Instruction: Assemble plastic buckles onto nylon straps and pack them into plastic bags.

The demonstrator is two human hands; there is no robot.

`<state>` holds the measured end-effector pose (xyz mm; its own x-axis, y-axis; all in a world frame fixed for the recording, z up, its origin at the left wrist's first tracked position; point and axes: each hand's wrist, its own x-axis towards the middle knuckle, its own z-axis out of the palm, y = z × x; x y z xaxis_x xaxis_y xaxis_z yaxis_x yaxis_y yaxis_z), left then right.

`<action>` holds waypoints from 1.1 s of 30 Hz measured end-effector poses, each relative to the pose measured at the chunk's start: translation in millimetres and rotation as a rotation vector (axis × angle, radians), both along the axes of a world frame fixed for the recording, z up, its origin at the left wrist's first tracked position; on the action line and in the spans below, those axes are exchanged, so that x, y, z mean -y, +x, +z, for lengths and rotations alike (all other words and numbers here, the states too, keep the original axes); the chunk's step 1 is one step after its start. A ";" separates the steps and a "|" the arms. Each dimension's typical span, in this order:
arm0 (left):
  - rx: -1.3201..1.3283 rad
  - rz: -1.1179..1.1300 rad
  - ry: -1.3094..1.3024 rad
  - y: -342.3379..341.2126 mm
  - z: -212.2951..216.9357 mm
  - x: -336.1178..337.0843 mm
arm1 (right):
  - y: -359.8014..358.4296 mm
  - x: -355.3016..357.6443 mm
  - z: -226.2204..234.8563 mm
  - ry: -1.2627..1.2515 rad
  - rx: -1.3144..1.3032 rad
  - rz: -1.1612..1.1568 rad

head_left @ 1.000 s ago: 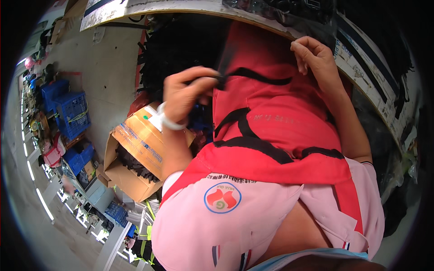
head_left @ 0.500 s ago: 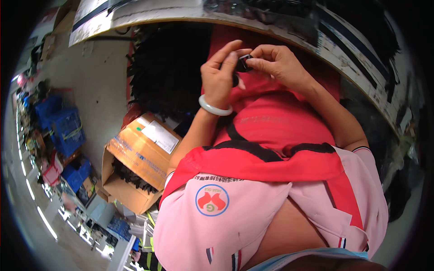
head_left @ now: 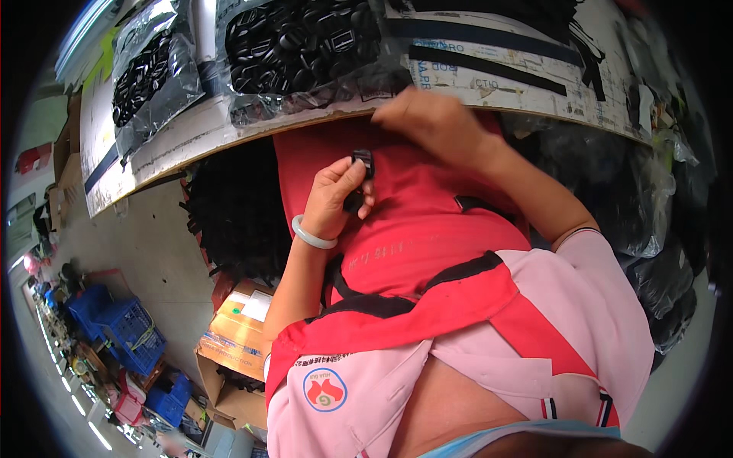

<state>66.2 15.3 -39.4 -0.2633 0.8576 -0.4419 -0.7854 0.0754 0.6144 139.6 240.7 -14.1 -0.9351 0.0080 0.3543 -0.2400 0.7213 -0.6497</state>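
Over my lap, my left hand (head_left: 334, 195) is closed, pinching a small black plastic buckle (head_left: 363, 160) between thumb and fingers. A second dark piece (head_left: 353, 202) shows under its fingers, but its kind is unclear. My right hand (head_left: 439, 126) is in front of the table's edge, smeared by motion, and whether its fingers hold anything cannot be made out. Beyond it, on the table, lies a clear plastic bag (head_left: 301, 46) full of black plastic buckles. Black straps (head_left: 489, 69) lie to the right of that bag.
The table (head_left: 179, 156) curves across the far side, with another bag of black parts (head_left: 145, 80) at its left. An open cardboard box (head_left: 237, 336) stands at my left, near a dark heap (head_left: 237, 206) under the table. Blue crates (head_left: 130, 336) stand farther left. Dark plastic bags (head_left: 649, 198) hang at right.
My hands have parted: the left keeps the buckle over my lap, while the right has moved off toward the table's edge. The view has shifted, showing more of the tabletop and its bags.
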 end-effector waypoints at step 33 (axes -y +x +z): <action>-1.313 0.518 -0.065 0.6 1.3 -35.9 | 9.8 32.5 18.2 -1.488 0.608 -0.156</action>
<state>66.8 51.2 -38.1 -0.7824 0.5263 0.3331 0.4001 0.0148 0.9164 149.3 208.2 4.1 -0.8844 0.0917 -0.4576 0.3125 -0.6119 -0.7266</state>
